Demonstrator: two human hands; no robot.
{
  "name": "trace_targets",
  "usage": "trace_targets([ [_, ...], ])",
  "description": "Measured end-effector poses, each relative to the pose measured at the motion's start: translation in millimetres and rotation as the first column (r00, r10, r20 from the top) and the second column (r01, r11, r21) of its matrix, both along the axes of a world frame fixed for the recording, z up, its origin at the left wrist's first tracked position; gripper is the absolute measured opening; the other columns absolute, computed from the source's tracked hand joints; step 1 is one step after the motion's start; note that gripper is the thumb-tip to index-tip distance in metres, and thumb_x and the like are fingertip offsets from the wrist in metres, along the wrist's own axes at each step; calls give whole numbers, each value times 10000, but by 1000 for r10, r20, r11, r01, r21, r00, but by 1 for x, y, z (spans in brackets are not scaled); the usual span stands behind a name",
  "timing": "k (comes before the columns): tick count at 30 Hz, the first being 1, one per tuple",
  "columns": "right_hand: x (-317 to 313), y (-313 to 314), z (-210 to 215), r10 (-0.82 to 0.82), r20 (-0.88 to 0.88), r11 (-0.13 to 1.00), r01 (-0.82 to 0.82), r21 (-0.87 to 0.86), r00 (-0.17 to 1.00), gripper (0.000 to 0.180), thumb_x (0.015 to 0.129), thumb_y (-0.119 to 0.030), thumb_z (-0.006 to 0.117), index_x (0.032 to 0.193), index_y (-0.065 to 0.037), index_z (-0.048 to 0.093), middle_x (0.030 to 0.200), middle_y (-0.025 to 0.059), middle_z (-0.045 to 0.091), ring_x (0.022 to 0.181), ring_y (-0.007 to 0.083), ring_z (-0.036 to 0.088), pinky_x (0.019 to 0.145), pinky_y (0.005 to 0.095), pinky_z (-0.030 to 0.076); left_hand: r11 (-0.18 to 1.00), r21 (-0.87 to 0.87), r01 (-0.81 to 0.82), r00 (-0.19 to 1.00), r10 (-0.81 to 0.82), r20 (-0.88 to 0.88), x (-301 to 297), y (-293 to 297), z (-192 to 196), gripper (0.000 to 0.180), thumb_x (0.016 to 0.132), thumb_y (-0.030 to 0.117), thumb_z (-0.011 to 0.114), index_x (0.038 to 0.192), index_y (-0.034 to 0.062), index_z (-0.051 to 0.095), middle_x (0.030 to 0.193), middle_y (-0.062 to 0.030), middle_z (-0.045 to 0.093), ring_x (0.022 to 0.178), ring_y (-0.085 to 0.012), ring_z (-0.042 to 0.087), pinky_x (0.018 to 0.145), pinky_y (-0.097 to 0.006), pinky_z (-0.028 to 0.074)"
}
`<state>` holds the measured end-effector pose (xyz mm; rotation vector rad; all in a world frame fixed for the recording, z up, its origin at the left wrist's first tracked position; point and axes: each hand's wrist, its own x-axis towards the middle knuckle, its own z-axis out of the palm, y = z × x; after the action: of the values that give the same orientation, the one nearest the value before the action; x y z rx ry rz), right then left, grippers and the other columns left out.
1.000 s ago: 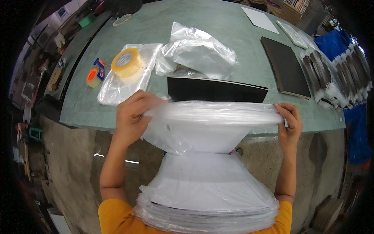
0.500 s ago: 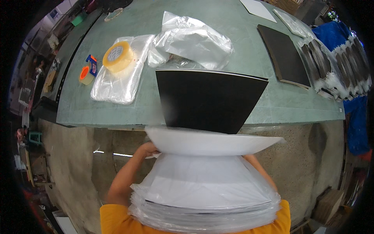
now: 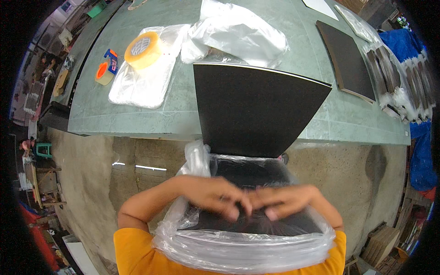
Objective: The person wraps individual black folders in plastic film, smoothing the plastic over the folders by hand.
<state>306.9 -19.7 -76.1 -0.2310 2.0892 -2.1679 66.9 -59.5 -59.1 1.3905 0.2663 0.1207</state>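
Observation:
A stack of black sheets in clear plastic bags [image 3: 256, 252] lies against my body, its top bag showing black [image 3: 252, 172] through the film. My left hand [image 3: 217, 195] and my right hand [image 3: 284, 199] are over this top bag, fingertips meeting near its middle. Both have bent fingers blurred by motion, so whether they pinch the film does not show. Bunched clear plastic [image 3: 197, 158] stands up beside my left wrist. Beyond the stack, black boards [image 3: 261, 110] with a pale upper edge reach over the table's near edge.
On the green table [image 3: 178, 117] a large tape roll [image 3: 143, 49] rests on flat plastic bags [image 3: 140, 87], beside a tape dispenser [image 3: 107, 68]. Crumpled plastic [image 3: 243, 34] is behind the black boards. To the right are a black board stack [image 3: 348, 64] and bagged bundles [image 3: 398, 78].
The white sheet that lay across the stack's far end is gone, and the top bag now shows black. Both hands have moved from the stack's sides inward over its top.

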Motion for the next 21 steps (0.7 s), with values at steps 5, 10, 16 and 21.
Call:
trace_targets([
  [5, 23, 7, -137, -496, 574, 852, 236, 468, 651, 618, 859, -495, 311, 1260, -27, 341, 1323, 175, 285, 1243, 296, 237, 1016, 375, 184, 792, 532, -299, 658, 575, -485, -35, 1, -174, 250, 829, 293, 482, 990, 113, 548, 872, -129, 600, 790, -288, 587, 700, -401, 443],
  [10, -23, 32, -71, -406, 382, 835, 167, 525, 830, 653, 838, -508, 370, 1205, 32, 383, 1209, 218, 419, 1134, 328, 396, 959, 372, 288, 568, 494, -659, 600, 792, -111, 23, 50, -55, 223, 804, 209, 527, 910, 13, 540, 818, -124, 595, 748, -207, 583, 657, -308, 440],
  [16, -65, 41, -22, -672, 181, 704, 695, -141, 718, 251, 785, -170, 587, 970, -5, 550, 880, 38, 584, 818, 111, 530, 699, 257, 429, 721, 141, -678, 733, 677, 65, 16, 70, 25, 372, 816, 228, 550, 1114, 25, 459, 840, -34, 508, 814, -95, 482, 732, -219, 390],
  [21, -50, 44, -29, -655, 234, 699, 694, -172, 718, 381, 682, -75, 680, 1019, -17, 512, 904, 31, 555, 826, 86, 507, 736, 245, 417, 692, 269, -670, 723, 691, 24, -19, 39, -33, 481, 769, 269, 608, 1154, 46, 423, 850, -57, 554, 807, -117, 528, 685, -259, 431],
])
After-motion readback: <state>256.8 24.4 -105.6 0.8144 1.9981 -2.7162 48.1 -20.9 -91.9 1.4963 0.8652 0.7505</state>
